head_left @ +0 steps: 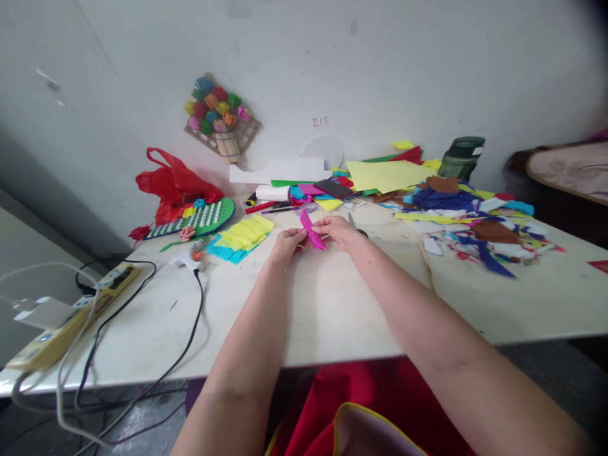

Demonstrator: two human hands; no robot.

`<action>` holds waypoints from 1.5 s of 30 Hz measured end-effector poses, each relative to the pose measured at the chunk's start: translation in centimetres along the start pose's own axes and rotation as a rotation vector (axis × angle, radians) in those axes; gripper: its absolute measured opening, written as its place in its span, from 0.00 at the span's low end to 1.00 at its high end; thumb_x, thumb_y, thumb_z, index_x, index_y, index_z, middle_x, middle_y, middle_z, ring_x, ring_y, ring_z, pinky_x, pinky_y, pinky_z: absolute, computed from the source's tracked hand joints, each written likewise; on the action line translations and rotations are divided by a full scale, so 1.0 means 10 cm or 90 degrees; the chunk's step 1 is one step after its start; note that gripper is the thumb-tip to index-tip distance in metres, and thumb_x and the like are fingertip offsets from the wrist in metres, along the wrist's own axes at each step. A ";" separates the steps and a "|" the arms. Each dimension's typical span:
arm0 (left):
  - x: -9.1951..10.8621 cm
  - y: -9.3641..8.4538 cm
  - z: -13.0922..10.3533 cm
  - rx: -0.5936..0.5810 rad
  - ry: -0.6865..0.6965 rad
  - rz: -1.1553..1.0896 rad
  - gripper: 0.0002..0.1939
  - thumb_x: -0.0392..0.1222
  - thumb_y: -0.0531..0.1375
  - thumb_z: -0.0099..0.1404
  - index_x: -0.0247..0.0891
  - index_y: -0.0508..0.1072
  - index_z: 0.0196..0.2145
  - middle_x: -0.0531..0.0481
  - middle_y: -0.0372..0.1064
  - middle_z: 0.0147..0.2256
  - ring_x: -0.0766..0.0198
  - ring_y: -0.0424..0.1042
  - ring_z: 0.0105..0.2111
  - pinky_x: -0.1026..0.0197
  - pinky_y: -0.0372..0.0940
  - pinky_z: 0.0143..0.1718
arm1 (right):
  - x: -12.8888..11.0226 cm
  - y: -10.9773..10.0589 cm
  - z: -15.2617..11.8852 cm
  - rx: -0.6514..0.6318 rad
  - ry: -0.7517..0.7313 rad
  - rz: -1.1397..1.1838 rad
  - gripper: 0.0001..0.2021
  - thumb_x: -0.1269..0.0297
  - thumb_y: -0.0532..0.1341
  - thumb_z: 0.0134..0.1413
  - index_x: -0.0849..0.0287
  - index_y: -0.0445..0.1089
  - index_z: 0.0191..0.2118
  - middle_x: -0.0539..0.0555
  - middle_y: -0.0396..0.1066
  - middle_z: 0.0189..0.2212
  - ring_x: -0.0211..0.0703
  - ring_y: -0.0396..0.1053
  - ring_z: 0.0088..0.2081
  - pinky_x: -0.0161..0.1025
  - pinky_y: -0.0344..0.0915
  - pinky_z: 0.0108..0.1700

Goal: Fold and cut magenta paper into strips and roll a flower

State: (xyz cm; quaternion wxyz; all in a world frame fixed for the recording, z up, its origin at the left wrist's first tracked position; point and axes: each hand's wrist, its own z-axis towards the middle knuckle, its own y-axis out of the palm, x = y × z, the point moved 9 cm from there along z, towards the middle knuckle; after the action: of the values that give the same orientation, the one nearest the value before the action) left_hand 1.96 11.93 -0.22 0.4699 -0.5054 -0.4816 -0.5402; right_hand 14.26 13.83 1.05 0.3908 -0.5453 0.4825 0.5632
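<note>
Between both hands, a little above the table [332, 316], is a narrow strip of magenta crepe paper [312, 230], tilted and creased. My left hand [289, 244] pinches its left side with closed fingers. On the other side, the fingers of my right hand [338, 231] close on the strip's right edge. Scissors [361, 233] lie just behind my right wrist, partly hidden by it. To the left of my left hand rest yellow crepe paper sheets [247, 232] on top of blue sheets [230, 250].
A glue gun [190, 256] with a black cord and a power strip [71, 316] occupy the left side. Paper scraps [475, 215] pile up at the right, near a green bottle [462, 157]. A red plastic bag [173, 183] stands behind a green board [221, 218].
</note>
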 end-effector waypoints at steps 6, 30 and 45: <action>0.01 0.01 0.01 -0.014 0.004 -0.057 0.19 0.53 0.64 0.48 0.31 0.71 0.26 0.49 0.69 0.22 0.68 0.67 0.21 0.66 0.59 0.21 | -0.04 0.01 -0.02 0.004 -0.013 0.001 0.05 0.77 0.63 0.45 0.64 0.67 0.24 0.49 0.69 0.16 0.34 0.66 0.17 0.30 0.62 0.19; 0.08 0.14 -0.08 -0.150 0.004 -0.291 0.13 0.43 0.65 0.53 0.30 0.73 0.32 0.51 0.67 0.21 0.70 0.66 0.20 0.67 0.62 0.21 | -0.18 0.41 -0.08 -0.156 -0.115 0.145 0.17 0.48 0.60 0.48 0.59 0.66 0.29 0.50 0.68 0.25 0.36 0.65 0.26 0.33 0.62 0.26; 0.00 0.11 -0.02 -0.133 -0.011 -0.301 0.12 0.42 0.66 0.51 0.31 0.71 0.30 0.52 0.68 0.23 0.71 0.67 0.21 0.69 0.64 0.21 | -0.09 0.46 -0.08 -0.135 -0.095 0.147 0.12 0.56 0.65 0.42 0.60 0.68 0.27 0.47 0.67 0.19 0.34 0.63 0.22 0.32 0.60 0.24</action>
State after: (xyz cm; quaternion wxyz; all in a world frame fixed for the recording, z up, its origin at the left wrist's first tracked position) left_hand 3.06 11.66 -0.21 0.2717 -0.4293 -0.5319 -0.6775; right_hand 10.09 12.10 2.50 0.2982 -0.4811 0.4495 0.6911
